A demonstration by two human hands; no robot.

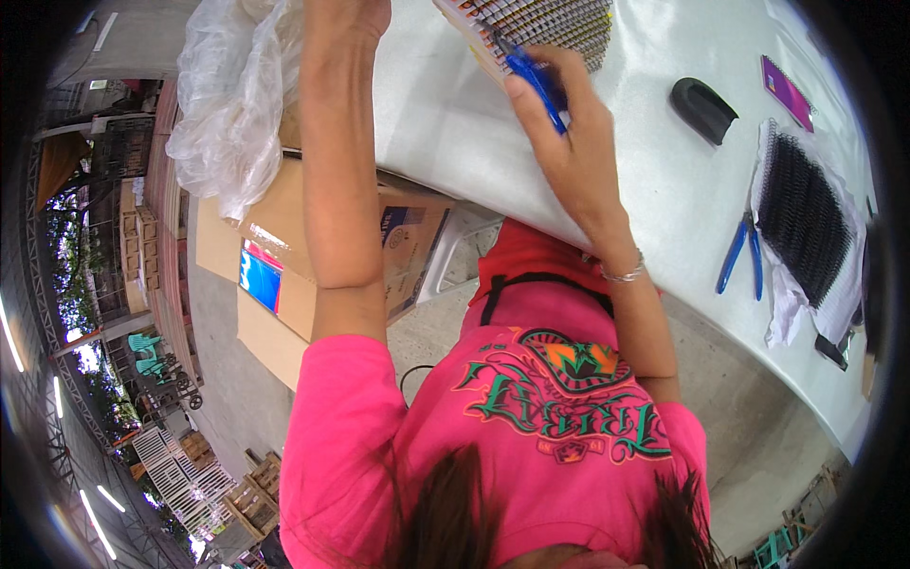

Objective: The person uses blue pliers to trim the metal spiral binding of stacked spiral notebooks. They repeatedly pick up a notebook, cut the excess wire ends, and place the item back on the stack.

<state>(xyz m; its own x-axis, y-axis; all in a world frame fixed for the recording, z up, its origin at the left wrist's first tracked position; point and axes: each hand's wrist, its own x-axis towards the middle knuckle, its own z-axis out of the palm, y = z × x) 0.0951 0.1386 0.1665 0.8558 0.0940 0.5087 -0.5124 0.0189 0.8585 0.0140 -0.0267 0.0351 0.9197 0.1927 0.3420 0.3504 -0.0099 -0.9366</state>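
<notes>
Right hand (559, 114) clamped on blue pen (538, 81), resting on stack of spiral notebooks (555, 24) at bench (455, 123) far edge. Left hand (346, 14) mostly cut off by frame, can't tell its grip. Cardboard box (313, 256) w/ plastic bag (232, 104) off bench's left edge. Stack looks heavy-ish, floppy; best gripped by the wire spine. Pen light, stiff, slick; hold mid-barrel.

Blue pliers (741, 254) (black coils (801, 218) beside)
</notes>
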